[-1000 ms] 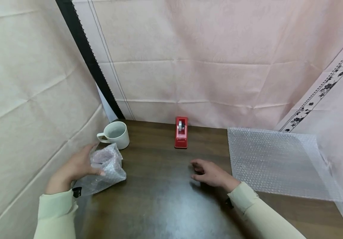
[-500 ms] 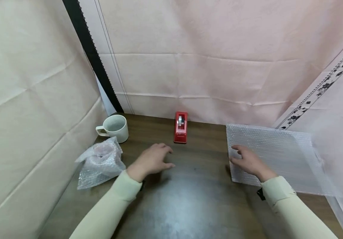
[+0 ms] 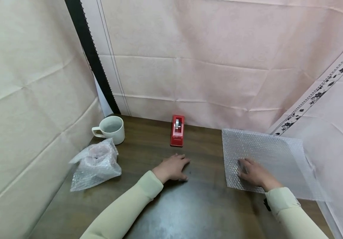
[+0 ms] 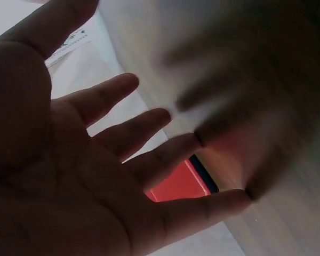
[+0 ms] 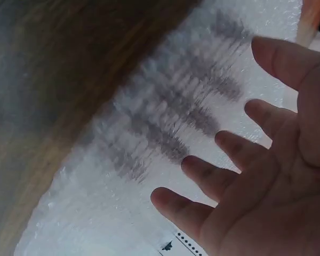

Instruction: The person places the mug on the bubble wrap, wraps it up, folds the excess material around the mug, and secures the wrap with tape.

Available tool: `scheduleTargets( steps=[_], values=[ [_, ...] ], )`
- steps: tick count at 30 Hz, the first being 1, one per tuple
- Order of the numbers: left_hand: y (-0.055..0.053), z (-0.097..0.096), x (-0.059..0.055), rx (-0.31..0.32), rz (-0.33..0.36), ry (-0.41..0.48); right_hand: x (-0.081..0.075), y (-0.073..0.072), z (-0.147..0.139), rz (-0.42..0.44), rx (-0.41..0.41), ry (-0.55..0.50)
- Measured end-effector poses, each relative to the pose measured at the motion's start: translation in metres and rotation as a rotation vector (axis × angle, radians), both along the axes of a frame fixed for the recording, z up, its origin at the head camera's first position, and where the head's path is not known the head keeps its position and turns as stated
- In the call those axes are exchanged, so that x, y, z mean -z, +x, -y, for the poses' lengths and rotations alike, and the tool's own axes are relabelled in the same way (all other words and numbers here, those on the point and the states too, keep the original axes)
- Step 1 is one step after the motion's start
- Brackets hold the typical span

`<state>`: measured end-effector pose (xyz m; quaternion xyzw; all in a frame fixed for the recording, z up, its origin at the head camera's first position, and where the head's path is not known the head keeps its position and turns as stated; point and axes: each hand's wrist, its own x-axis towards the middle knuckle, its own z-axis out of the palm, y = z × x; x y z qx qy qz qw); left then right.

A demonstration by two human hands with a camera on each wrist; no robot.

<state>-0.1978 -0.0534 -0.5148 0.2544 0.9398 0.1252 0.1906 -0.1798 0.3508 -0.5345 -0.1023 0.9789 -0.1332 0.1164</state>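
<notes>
Translucent bubble wrap [image 3: 279,157] is lying at the frame's lower right beneath the right hand [image 3: 256,174], while the left hand [image 3: 172,168] is occupying the lower centre, below the red tape dispenser [image 3: 177,137], both hands' fingers [image 5: 240,149] standing spread and gripping nothing.

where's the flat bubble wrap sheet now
In the head view, the flat bubble wrap sheet lies on the table's right side, right of the red tape dispenser, with the right hand over its left part.

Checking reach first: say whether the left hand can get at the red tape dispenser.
Probably yes: the left hand is open, near the red tape dispenser, with nothing visible between them.
</notes>
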Motion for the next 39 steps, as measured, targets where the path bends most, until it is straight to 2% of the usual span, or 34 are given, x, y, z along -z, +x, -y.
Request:
scheduleTargets(
  steps=[4,6,8,11,13,15,19,23,26,30,34,37,39],
  values=[
    [-0.001,0.0,-0.002,0.012,0.007,-0.035,0.028,-0.005,-0.012,-0.014,-0.02,0.004],
    [-0.001,0.001,-0.003,0.007,0.016,-0.023,0.045,-0.008,-0.017,-0.053,-0.037,0.028],
    [-0.002,0.0,-0.003,-0.004,0.022,-0.004,0.047,-0.006,-0.012,-0.036,-0.049,0.045],
    [-0.001,0.001,-0.003,-0.019,0.03,0.02,0.054,-0.001,0.003,-0.055,-0.081,0.081],
    [0.0,0.001,-0.002,-0.023,0.028,0.038,0.049,0.005,0.02,-0.045,-0.122,0.087],
    [0.0,0.001,-0.002,-0.02,0.021,0.059,0.043,0.013,0.037,-0.088,-0.164,0.088],
    [0.002,0.0,-0.002,-0.007,0.006,0.099,0.015,0.036,0.079,-0.109,-0.221,0.051],
    [0.005,0.001,-0.002,-0.004,0.008,0.111,-0.025,0.057,0.122,-0.001,-0.244,-0.027],
    [0.006,0.001,-0.003,-0.002,0.005,0.096,-0.043,0.066,0.142,0.043,-0.284,-0.073],
    [0.009,0.002,-0.001,0.009,-0.001,0.066,-0.05,0.069,0.156,0.135,-0.34,-0.134],
    [0.014,0.009,-0.001,0.009,-0.011,0.016,-0.053,0.062,0.161,0.245,-0.385,-0.23],
    [0.019,0.018,-0.003,-0.011,-0.007,-0.02,-0.058,0.055,0.153,0.238,-0.382,-0.223],
    [0.022,0.026,-0.006,-0.031,0.0,-0.038,-0.059,0.048,0.142,0.191,-0.325,-0.165]
  ],
)
